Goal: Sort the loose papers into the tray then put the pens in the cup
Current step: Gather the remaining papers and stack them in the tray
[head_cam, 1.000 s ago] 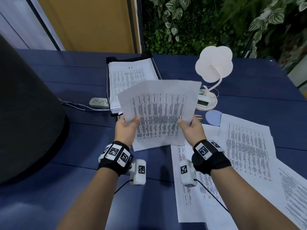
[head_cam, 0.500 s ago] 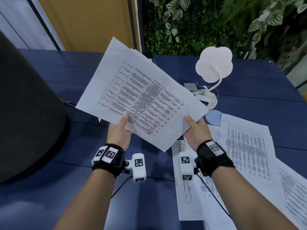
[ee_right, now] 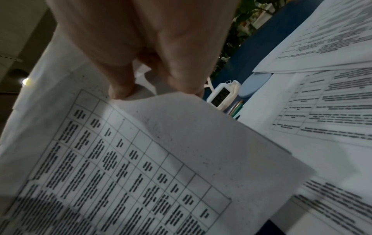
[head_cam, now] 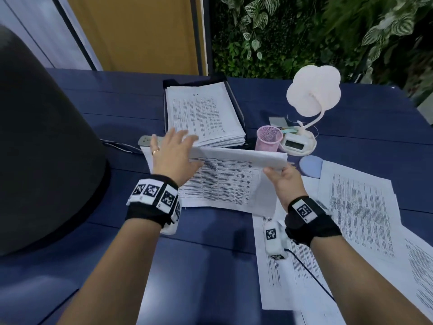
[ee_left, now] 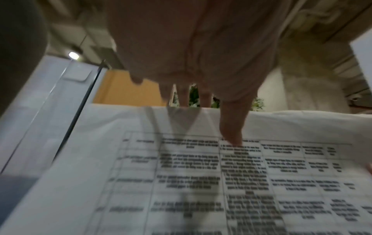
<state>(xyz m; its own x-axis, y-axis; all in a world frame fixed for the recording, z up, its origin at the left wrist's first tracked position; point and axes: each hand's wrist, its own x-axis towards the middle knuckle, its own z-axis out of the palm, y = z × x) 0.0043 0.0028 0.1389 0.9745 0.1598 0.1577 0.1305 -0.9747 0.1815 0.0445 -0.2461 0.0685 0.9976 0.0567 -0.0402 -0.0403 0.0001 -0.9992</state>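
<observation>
Navy tabletop (head_cam: 117, 109): the black tray (head_cam: 235, 102) sits far centre, already stacked with printed sheets.
Cup: pink mesh cup (head_cam: 269, 138) stands just right of the tray, touching nothing.
Lamp: white flower-shaped lamp (head_cam: 312, 95) right of the tray, beyond the cup, its base beside a small clock display.
Loose papers: more sheets (head_cam: 358, 212) lie flat well right of the tray, near the table's front edge.
In the way: a held sheet (head_cam: 225, 181) hangs just in front of the tray, its far edge level with the stack's front.
Left hand: left hand (head_cam: 173, 153) reaches forward, palm down, fingers spread straight, thumb resting on the sheet's top.
Right hand: right hand (head_cam: 284, 178) pinches the sheet's right corner, thumb over, fingers under.
Pens: a few tips peek out right of the tray, by the lamp base.
</observation>
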